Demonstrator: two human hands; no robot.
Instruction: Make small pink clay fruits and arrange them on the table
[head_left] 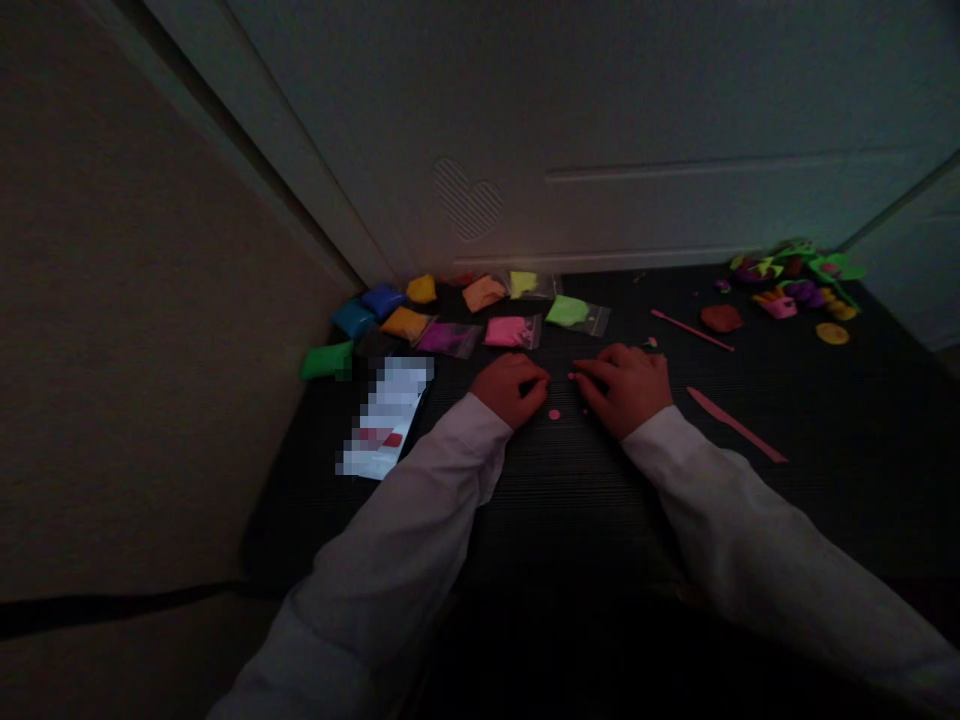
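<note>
two hands over pink clay bits on a dark mat

the left hand rests curled on the mat, knuckles up; whether it holds anything cannot be told. the right hand lies beside it, fingers narrowed toward a tiny pink bit at its fingertips, touching or nearly so. a small pink disc lies on the mat between the two hands, just apart from both. a pink bag sits just beyond the hands in a row of coloured clay bags. a pink knife lies right of the right hand, a pink stick farther back. clay figures stand at the far right.
</note>
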